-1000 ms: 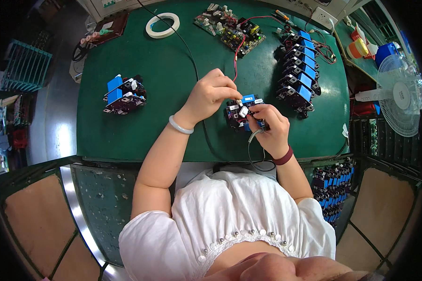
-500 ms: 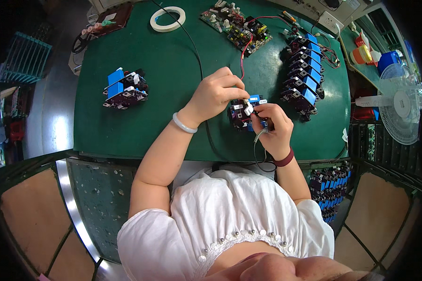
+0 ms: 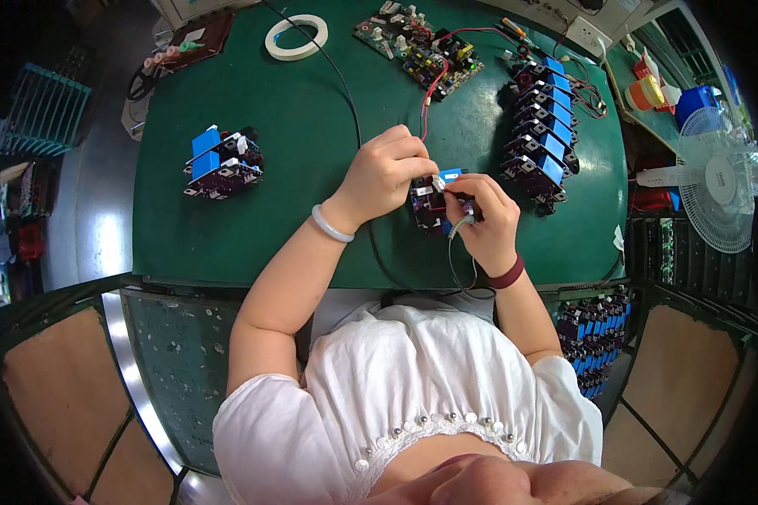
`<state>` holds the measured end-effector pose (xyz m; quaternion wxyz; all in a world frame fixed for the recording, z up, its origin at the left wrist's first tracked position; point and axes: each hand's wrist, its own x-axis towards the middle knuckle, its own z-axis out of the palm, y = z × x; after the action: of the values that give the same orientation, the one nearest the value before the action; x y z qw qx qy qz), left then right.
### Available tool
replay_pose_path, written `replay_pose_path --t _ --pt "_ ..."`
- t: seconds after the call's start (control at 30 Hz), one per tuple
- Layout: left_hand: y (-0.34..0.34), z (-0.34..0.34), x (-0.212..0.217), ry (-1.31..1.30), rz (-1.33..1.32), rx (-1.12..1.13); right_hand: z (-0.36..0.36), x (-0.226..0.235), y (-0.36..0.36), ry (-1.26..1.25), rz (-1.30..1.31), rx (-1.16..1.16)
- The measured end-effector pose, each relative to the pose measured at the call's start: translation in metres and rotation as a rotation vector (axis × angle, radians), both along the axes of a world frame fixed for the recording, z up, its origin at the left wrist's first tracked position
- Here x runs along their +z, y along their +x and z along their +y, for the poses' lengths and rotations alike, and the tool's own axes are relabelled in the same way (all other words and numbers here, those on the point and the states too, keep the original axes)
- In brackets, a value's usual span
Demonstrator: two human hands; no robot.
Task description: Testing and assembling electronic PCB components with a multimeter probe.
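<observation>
Between my hands on the green table sits a small dark circuit board (image 3: pixel 425 220) with blue parts. My left hand (image 3: pixel 383 175) reaches over its upper left side, thumb and forefinger pinched on a small white connector (image 3: pixel 439 183). A red wire (image 3: pixel 424 126) runs down to these fingers from a larger populated board (image 3: pixel 442 66). My right hand (image 3: pixel 490 217) is closed from the right, its fingertips at the same connector. Below its thumb, a cable with a grey sleeve (image 3: pixel 458 225) enters the hand; what the hand holds there is mostly hidden.
A row of several blue-and-dark boards (image 3: pixel 547 126) stands to the right; a smaller group (image 3: pixel 219 164) is at left. Tape roll (image 3: pixel 296 38) lies at the back, with a black cable (image 3: pixel 351 97) crossing the table. A white fan (image 3: pixel 720 181) stands beyond the right edge.
The right hand has shifted slightly left and up, its fingertips closer to the left hand's at the white connector. My left hand stays nearly in place.
</observation>
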<state>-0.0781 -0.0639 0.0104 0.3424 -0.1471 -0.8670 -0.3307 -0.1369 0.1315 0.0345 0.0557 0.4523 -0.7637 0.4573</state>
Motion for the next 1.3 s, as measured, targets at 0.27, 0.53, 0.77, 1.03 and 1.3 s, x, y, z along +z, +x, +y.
replay_pose_path --t 0.27,0.53,0.77,1.03,1.3 --pt "0.001 -0.001 0.011 0.109 0.0 -0.032 0.002 0.004 -0.001 -0.035 -0.004 0.011" --pt "0.051 0.035 0.024 0.319 -0.292 0.176 0.048 0.024 0.006 -0.183 -0.249 -0.045" --pt "0.043 0.034 0.003 0.174 -0.307 0.257 0.073 0.021 0.011 -0.444 -0.585 0.079" --pt "0.069 0.052 0.028 0.32 -0.402 0.227 0.089 0.016 0.016 -0.186 -0.531 0.091" --pt "0.092 0.111 0.034 0.499 -0.93 -0.525 0.078 0.018 0.013 -0.457 -0.408 0.123"
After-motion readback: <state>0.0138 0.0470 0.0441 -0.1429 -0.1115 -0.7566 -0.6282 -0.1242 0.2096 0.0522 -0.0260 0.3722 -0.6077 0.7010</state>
